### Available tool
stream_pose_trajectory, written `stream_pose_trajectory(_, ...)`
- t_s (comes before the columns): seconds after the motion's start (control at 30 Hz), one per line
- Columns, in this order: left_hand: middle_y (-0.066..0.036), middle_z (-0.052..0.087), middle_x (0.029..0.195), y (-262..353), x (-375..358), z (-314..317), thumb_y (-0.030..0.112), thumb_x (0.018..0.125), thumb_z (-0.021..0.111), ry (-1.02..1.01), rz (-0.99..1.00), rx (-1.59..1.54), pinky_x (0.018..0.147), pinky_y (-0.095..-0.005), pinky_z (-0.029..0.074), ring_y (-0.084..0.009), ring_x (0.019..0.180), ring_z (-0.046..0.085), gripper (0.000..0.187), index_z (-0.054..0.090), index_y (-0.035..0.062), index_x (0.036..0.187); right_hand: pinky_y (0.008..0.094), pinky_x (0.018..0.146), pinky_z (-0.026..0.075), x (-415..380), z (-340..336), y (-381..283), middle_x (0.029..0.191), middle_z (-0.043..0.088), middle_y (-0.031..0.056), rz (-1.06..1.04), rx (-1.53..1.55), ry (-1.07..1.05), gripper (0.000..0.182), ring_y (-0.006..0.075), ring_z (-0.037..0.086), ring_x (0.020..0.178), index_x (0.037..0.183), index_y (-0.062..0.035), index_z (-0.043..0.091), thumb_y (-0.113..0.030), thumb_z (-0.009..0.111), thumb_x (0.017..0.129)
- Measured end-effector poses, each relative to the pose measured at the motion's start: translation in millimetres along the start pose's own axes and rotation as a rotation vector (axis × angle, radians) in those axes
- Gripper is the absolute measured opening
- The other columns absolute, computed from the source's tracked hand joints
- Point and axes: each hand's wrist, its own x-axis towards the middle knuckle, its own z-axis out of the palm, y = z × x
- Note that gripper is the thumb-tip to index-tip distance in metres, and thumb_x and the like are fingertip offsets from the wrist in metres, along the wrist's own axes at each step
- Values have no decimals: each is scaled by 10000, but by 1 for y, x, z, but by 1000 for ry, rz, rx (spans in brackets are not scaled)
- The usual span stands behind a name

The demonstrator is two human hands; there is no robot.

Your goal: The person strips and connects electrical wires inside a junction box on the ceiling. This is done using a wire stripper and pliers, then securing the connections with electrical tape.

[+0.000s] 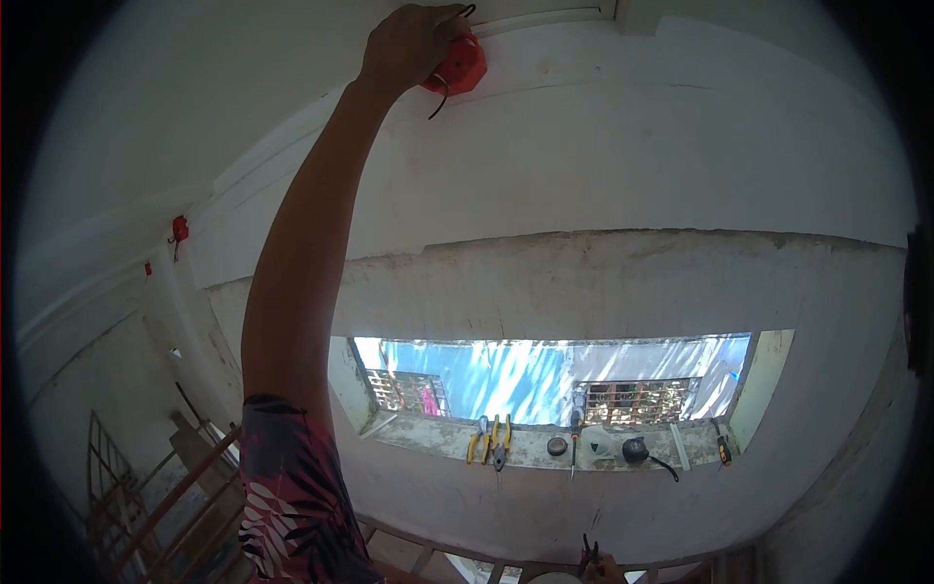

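My left hand (pixel 409 47) reaches high overhead, its fingers closed around the edge of a red plastic electrical box (pixel 460 66) where the wall meets the ceiling. A short black wire (pixel 440 100) hangs below the box, and a dark hooked wire end (pixel 469 11) shows by the fingertips. At the bottom edge, what appears to be my right hand (pixel 607 567) is partly cut off. Its fingers are bent around a dark, two-pronged thing (pixel 587 548) whose kind I cannot make out.
Along the window sill (pixel 525 443) lie yellow-handled pliers (pixel 501 443), a screwdriver (pixel 574 443), a black tape measure (pixel 635 450) and an orange-handled tool (pixel 723 448). Another red box (pixel 179 229) hangs on the left. Wooden bars (pixel 185 496) stand at lower left.
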Motion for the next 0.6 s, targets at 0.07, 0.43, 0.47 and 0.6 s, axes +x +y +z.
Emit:
stream_pose_trajectory(0.07, -167, 678, 1059, -6, 11, -1, 235, 948, 532, -86, -1, 93, 816, -343, 517, -264, 900, 667, 317, 654, 66, 1187, 375, 794, 477, 22, 0, 46, 1009, 639, 109, 52, 273, 20, 423, 217, 587, 924, 1276, -44, 520, -360, 514, 995)
stream_pose_trajectory(0.43, -97, 697, 839, -8, 31, 23, 243, 980, 510, -107, -28, -313, 688, -322, 532, -199, 685, 664, 280, 680, 101, 1150, 580, 1040, 383, 54, -68, -14, 1462, 431, 108, -277, 1151, -401, 676, 350, 427, 1330, 1456, -47, 342, -412, 591, 945)
stream_pose_trajectory(0.47, -76, 659, 773, 6, 26, 19, 239, 982, 505, -198, -159, -371, 664, -311, 520, -172, 653, 633, 279, 680, 94, 1144, 580, 1040, 383, 47, -81, -50, 1462, 431, 108, -273, 1149, -404, 676, 350, 427, 1330, 1456, -47, 342, -412, 591, 945)
stream_pose_trajectory(0.6, -32, 554, 656, 22, 10, 25, 256, 989, 503, -312, -268, -490, 602, -268, 463, -115, 608, 541, 294, 677, 90, 1158, 238, 619, 439, 34, -169, -197, 858, 514, -12, -550, 922, 73, 213, 69, 511, 740, 1142, -38, 538, -40, 581, 934)
